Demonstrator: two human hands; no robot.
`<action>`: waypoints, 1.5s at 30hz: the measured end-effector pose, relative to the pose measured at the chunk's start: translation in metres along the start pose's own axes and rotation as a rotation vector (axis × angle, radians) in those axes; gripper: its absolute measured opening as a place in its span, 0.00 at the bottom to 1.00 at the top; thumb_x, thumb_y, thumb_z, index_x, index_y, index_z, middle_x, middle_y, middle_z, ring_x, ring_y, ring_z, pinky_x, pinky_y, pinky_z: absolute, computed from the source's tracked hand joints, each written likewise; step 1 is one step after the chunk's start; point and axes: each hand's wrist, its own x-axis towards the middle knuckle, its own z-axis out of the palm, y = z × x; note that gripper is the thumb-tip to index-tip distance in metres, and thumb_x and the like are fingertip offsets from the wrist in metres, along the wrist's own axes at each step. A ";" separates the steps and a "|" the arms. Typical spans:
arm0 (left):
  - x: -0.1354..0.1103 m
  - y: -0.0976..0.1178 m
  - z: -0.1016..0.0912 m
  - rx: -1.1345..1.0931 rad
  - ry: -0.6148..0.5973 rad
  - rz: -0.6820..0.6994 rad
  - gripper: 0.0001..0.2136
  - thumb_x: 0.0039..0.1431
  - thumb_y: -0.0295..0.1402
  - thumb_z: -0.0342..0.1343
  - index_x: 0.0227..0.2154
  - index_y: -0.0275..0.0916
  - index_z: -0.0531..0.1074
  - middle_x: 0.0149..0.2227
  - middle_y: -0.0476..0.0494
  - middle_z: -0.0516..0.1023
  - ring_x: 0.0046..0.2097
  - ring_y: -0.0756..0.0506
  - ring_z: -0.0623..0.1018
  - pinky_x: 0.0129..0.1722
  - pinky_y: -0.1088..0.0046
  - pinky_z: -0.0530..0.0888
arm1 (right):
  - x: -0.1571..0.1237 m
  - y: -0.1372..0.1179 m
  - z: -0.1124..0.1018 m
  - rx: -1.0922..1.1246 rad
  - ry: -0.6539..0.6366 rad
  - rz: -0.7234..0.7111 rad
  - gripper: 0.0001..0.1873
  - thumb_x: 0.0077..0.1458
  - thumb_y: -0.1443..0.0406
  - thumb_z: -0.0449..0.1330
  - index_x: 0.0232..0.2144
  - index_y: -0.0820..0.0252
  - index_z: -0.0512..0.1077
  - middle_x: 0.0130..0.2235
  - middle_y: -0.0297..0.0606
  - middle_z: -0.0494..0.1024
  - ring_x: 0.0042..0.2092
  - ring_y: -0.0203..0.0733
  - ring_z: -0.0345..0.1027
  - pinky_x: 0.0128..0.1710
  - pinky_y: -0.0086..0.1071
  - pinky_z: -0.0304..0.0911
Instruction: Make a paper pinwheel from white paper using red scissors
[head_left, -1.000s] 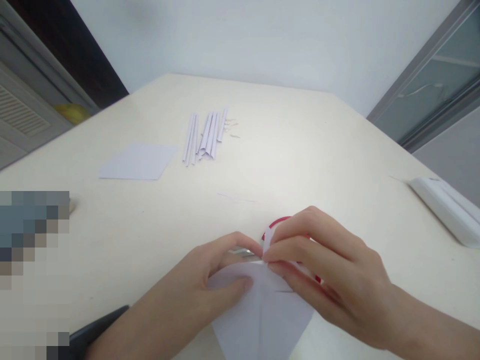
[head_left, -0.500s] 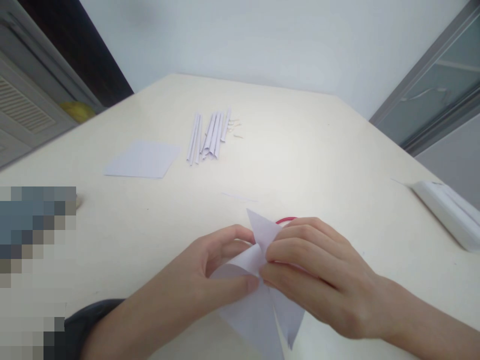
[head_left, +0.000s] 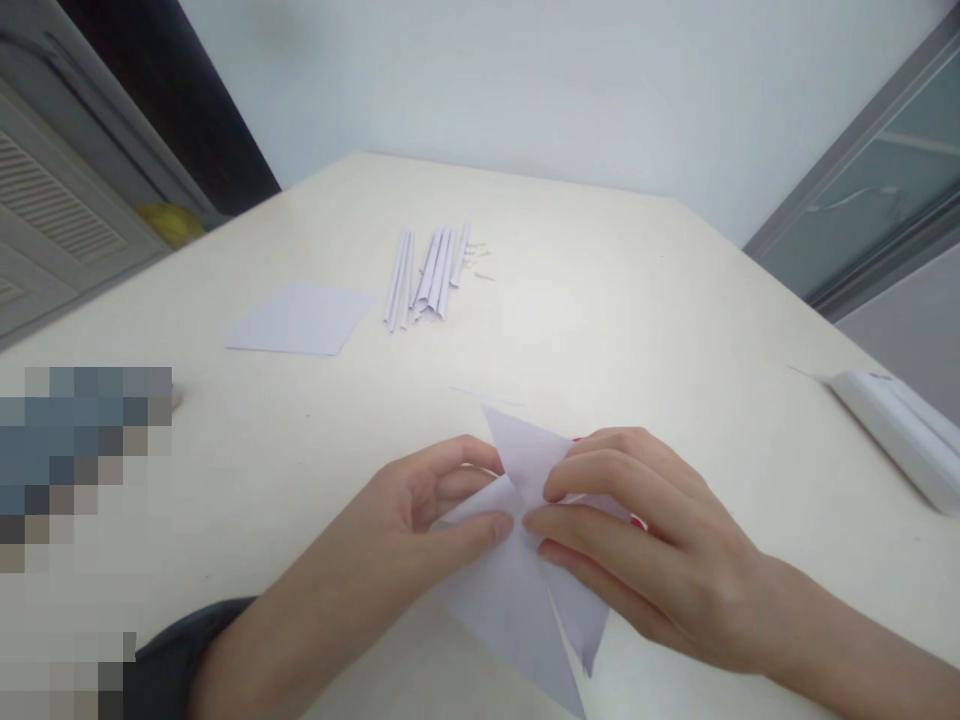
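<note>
A white paper pinwheel (head_left: 504,592), cut into pointed flaps, is held between both hands low in the view. My left hand (head_left: 439,510) is closed on its left side, the thumb pressing a folded flap near the centre. From the right, my right hand (head_left: 660,540) pinches the paper close to the middle, with its fingertips at the folds. One pointed corner sticks up between the hands. Something red (head_left: 638,523), mostly hidden, shows behind the right fingers; it cannot be made out fully.
Several rolled paper tubes (head_left: 435,275) lie at the back of the table, with small light scraps (head_left: 480,255) beside them. Left of these lies a stack of white paper (head_left: 300,320). A white case-like object (head_left: 900,435) rests by the right edge. A thin strip (head_left: 487,396) lies ahead of my hands.
The curled flap under my left thumb now lies flatter. My right fingers have shifted and spread slightly around the paper's centre. The view has moved a little.
</note>
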 end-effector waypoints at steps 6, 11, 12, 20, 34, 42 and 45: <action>-0.002 -0.003 -0.004 0.048 0.005 0.050 0.05 0.62 0.25 0.58 0.37 0.44 0.73 0.38 0.53 0.81 0.37 0.50 0.79 0.34 0.80 0.74 | 0.000 -0.004 -0.005 0.033 -0.034 0.128 0.09 0.63 0.73 0.56 0.34 0.67 0.77 0.39 0.46 0.76 0.38 0.44 0.67 0.36 0.37 0.65; -0.002 -0.006 -0.004 0.087 0.017 0.086 0.08 0.62 0.25 0.57 0.40 0.46 0.73 0.40 0.54 0.80 0.39 0.50 0.79 0.37 0.79 0.74 | -0.002 -0.005 -0.002 0.060 -0.057 0.173 0.09 0.63 0.73 0.56 0.34 0.68 0.76 0.41 0.47 0.75 0.38 0.44 0.66 0.36 0.38 0.65; -0.002 -0.006 -0.004 0.108 0.015 0.095 0.08 0.62 0.26 0.57 0.39 0.46 0.73 0.41 0.54 0.80 0.41 0.49 0.79 0.39 0.78 0.75 | -0.002 -0.006 -0.001 0.059 -0.057 0.178 0.09 0.63 0.73 0.56 0.35 0.68 0.76 0.41 0.47 0.75 0.39 0.45 0.66 0.36 0.38 0.65; -0.001 -0.006 -0.003 0.213 0.049 0.096 0.04 0.61 0.28 0.56 0.35 0.46 0.71 0.35 0.53 0.78 0.40 0.44 0.78 0.38 0.71 0.76 | -0.004 -0.008 0.000 0.066 -0.069 0.192 0.10 0.62 0.74 0.55 0.33 0.68 0.76 0.41 0.48 0.75 0.39 0.46 0.66 0.35 0.38 0.66; 0.000 -0.001 0.000 0.050 0.062 0.071 0.15 0.60 0.30 0.62 0.49 0.49 0.76 0.51 0.51 0.81 0.48 0.43 0.81 0.41 0.75 0.77 | -0.002 -0.011 0.001 0.017 -0.003 0.214 0.07 0.62 0.74 0.56 0.34 0.66 0.74 0.43 0.46 0.71 0.45 0.45 0.65 0.46 0.40 0.61; -0.003 0.003 0.004 -0.021 0.133 0.029 0.22 0.56 0.22 0.61 0.52 0.52 0.75 0.49 0.57 0.82 0.49 0.45 0.80 0.49 0.75 0.76 | -0.005 -0.015 0.007 0.005 -0.003 0.267 0.05 0.62 0.72 0.58 0.35 0.64 0.74 0.45 0.46 0.71 0.48 0.48 0.63 0.50 0.43 0.57; -0.005 0.001 0.004 -0.005 0.177 0.034 0.23 0.57 0.23 0.60 0.52 0.54 0.74 0.50 0.59 0.82 0.46 0.47 0.81 0.46 0.78 0.77 | -0.006 -0.016 0.007 0.013 0.016 0.281 0.05 0.62 0.72 0.57 0.36 0.64 0.74 0.46 0.45 0.71 0.46 0.45 0.64 0.47 0.40 0.60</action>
